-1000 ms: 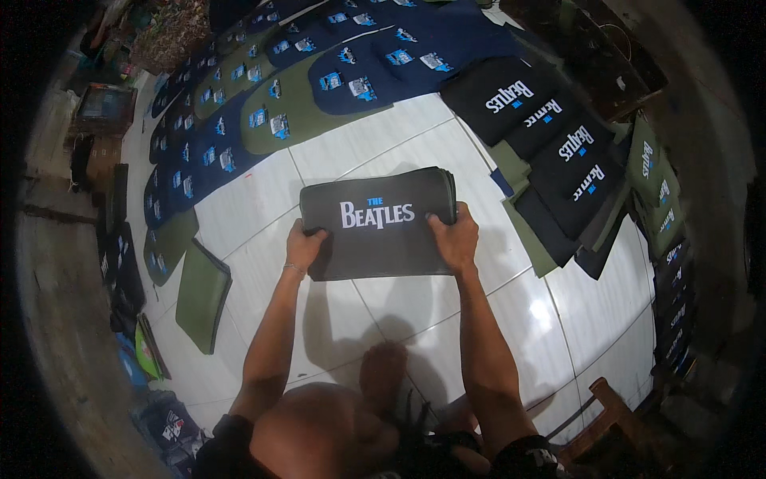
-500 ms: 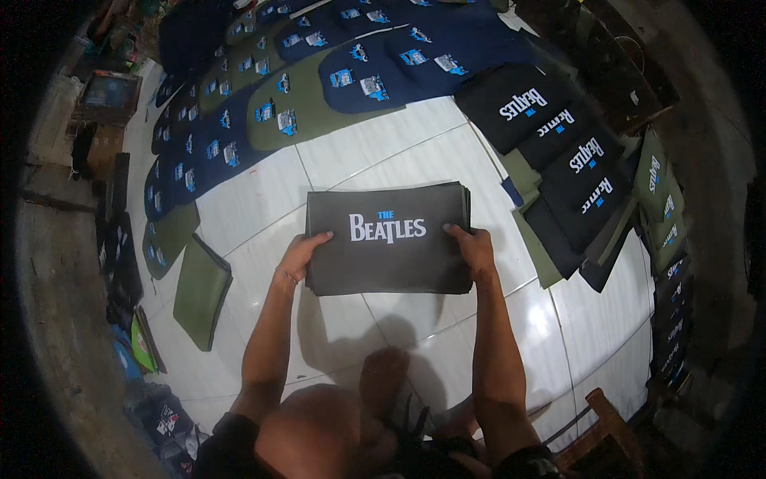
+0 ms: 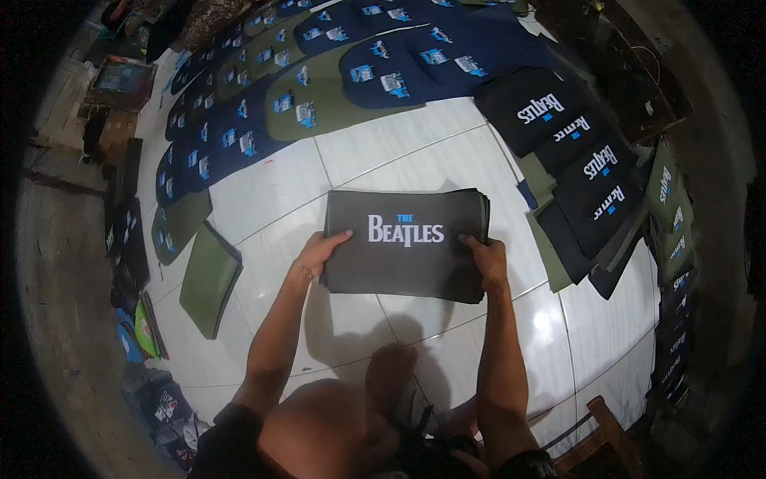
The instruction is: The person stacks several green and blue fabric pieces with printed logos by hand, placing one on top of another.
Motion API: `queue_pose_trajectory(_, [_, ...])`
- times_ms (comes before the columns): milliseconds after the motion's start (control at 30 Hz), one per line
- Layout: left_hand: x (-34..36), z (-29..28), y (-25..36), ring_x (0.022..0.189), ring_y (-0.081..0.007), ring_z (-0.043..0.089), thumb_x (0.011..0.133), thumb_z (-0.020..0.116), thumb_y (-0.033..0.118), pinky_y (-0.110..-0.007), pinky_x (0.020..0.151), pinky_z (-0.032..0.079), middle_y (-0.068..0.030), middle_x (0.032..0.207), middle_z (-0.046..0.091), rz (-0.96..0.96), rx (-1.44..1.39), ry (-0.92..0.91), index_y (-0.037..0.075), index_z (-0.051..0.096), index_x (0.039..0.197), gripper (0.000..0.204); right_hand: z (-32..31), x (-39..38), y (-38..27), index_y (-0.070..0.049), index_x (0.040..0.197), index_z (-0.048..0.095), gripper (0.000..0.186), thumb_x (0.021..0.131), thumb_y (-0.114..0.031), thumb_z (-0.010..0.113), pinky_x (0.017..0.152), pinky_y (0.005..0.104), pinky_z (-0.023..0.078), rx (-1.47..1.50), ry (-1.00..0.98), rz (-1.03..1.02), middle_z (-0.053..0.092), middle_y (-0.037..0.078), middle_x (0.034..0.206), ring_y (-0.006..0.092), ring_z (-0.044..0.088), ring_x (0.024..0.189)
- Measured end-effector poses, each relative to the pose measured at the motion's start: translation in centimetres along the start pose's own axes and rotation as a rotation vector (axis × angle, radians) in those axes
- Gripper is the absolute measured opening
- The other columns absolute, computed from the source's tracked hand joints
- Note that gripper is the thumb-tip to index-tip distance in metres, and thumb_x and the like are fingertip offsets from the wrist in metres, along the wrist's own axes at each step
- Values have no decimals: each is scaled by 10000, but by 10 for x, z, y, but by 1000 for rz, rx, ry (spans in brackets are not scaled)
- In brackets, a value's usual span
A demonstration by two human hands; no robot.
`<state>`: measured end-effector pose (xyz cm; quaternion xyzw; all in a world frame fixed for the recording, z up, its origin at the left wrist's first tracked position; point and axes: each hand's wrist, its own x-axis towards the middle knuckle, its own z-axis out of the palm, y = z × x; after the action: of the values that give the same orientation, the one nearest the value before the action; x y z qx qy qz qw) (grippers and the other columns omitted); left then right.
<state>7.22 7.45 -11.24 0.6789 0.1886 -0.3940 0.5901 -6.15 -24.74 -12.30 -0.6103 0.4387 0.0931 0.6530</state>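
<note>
Both my hands hold a stack of dark grey-black fabric panels (image 3: 399, 267) out in front of me, above the tiled floor. The top panel bears white and blue lettering. My left hand (image 3: 323, 249) grips the stack's left edge, thumb on top and fingers underneath. At the right edge my right hand (image 3: 488, 259) clasps it the same way, its fingers hidden below. The layers sit slightly uneven along the right side.
Navy and olive panels with blue-white prints (image 3: 239, 136) cover the far floor. Overlapping black lettered panels (image 3: 590, 172) lie at the right. A folded olive piece (image 3: 211, 279) rests at left. A wooden stool (image 3: 610, 443) stands near right, beyond white tiles (image 3: 399, 152).
The whole view has shifted, so the scene sits farther right. The stack tips slightly, its right side a little lower, with both hands still on it.
</note>
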Motion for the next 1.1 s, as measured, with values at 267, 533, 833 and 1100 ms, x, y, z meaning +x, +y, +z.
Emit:
queue_pose_trajectory(267, [-20,2,-31,894,-213,666,789,757,165,-330,745,560,-163,1052,665,-42,47,-82,-80,621,1102,420,-1,-17,27,68,1038,640,299,797,-105,680,694,322,514,110,-219,-200,688,103,893,188,638,738])
queue_pose_trajectory(533, [-44,22,-1,739,-127,631,818,708,98,-271,659,514,-90,880,698,490,262,104,-66,675,970,226,-4,-61,6,56,987,655,203,841,-82,626,774,292,484,-128,-95,-523,695,82,869,138,603,799])
queue_pose_trajectory(833, [-42,31,-5,899,-139,628,784,748,120,-298,814,498,-76,984,695,806,165,107,-1,668,1053,306,-16,-51,37,51,1123,619,321,804,51,590,899,303,476,45,47,-894,685,124,1041,159,621,994])
queue_pose_trajectory(1100, [-37,6,15,739,-166,645,763,767,112,-297,668,523,-102,884,686,410,99,68,-73,659,969,298,-11,-70,-36,22,928,691,152,796,-3,620,639,287,481,-137,-110,-648,668,73,730,105,570,662])
